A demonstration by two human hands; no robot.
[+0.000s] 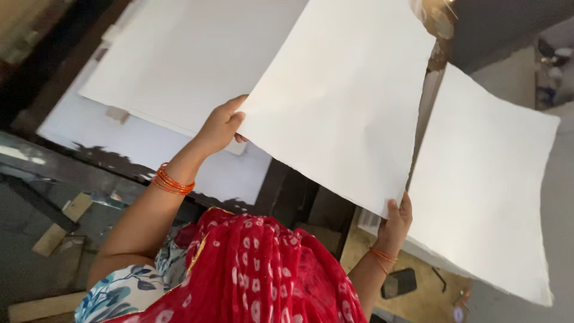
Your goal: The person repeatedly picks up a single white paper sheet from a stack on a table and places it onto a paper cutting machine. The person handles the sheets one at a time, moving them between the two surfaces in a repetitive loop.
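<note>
Head view: left hand (220,127) and right hand (397,220) pinch a large white deckle-edged paper sheet (341,101) by opposite edges; uneven pulling could tear it.

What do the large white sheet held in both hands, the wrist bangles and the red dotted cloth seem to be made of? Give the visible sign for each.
White sheet: probably thick handmade paper, matte; its edges are rough and it bends gently between the left hand and right hand.
Bangles: thin orange rings, glossy; metal or plastic, unclear.
Red cloth: soft woven fabric, folded, with white dots.
</note>
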